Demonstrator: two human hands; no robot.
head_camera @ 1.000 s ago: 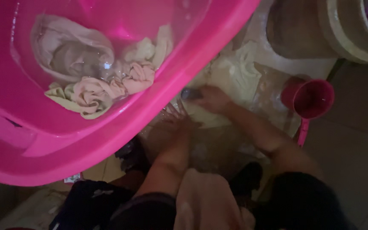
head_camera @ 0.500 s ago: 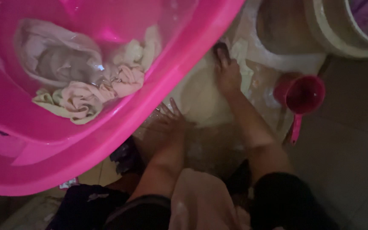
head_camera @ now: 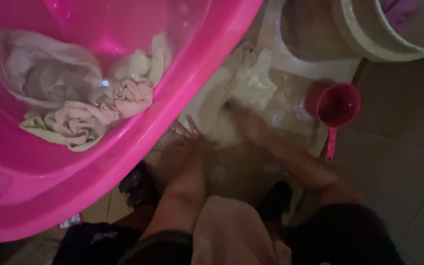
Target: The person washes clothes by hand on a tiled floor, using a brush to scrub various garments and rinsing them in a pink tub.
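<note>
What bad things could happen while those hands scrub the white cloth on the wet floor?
The pink scoop stands close beside the right hand, so a wide scrub might knock it over. The big pink tub crowds the left hand, which could bump its rim. The pale cloth lies on a wet floor, which may be slippery.

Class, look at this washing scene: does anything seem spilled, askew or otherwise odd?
Nothing stands out. Both hands, left and right, press a pale cloth on the wet floor. The pink basin holds soaking clothes; the pink scoop sits upright.
</note>
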